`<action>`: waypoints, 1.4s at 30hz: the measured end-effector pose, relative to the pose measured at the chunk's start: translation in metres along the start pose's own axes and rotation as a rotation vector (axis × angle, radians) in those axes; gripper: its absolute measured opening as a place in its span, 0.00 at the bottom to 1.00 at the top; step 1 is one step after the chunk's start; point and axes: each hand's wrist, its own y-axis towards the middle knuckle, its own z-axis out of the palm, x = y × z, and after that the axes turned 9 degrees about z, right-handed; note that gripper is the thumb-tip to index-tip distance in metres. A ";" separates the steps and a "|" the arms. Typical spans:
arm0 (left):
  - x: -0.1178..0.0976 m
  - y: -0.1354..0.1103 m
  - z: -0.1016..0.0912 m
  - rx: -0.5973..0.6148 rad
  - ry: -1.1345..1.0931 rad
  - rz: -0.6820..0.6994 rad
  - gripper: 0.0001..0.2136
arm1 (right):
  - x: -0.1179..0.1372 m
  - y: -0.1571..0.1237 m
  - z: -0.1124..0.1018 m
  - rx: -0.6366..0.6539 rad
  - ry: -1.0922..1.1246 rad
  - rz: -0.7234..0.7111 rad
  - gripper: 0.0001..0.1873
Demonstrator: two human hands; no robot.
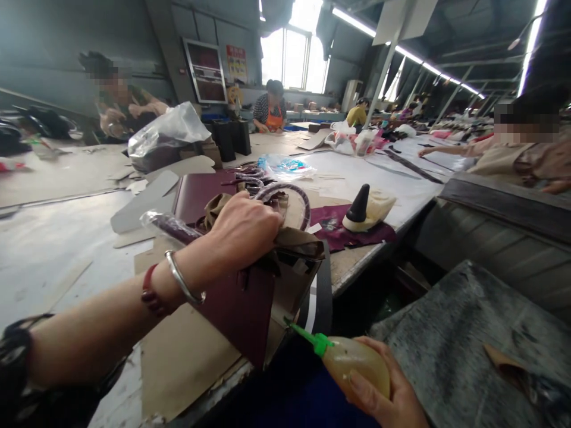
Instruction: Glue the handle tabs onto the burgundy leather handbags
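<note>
Left grip (247, 226): clenched on the bag (241, 303), which lies at the edge of the surface (80, 232); exact hold hidden. Right grip (383, 392): wrapped round the bottle (352, 362), its green nozzle (307, 339) near the bag. Bottle: rounded, translucent, judged light and squeezable; best held round its middle. Bag: smooth, burgundy, probably firm-sided; lining (216, 208) limp, creased. Handle (307, 211): curved, apparently film-wrapped, likely slippery; the sides should hold better.

Single head-worn view, facing forward and down along a long pale surface (71, 238), green-nozzled translucent amber squeeze bottle (352, 359) very near at lower right, bright white paned window (294, 59) far off at top.
</note>
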 end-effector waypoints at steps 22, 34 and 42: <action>-0.015 -0.030 -0.015 0.105 -0.054 -0.042 0.07 | -0.025 0.026 0.000 -0.031 -0.386 -0.237 0.30; -0.017 -0.037 -0.013 0.088 -0.063 -0.053 0.06 | -0.033 0.033 -0.006 -0.043 -0.387 -0.240 0.32; -0.018 -0.040 -0.014 0.138 -0.075 -0.061 0.06 | -0.038 0.044 -0.002 -0.082 -0.457 -0.336 0.29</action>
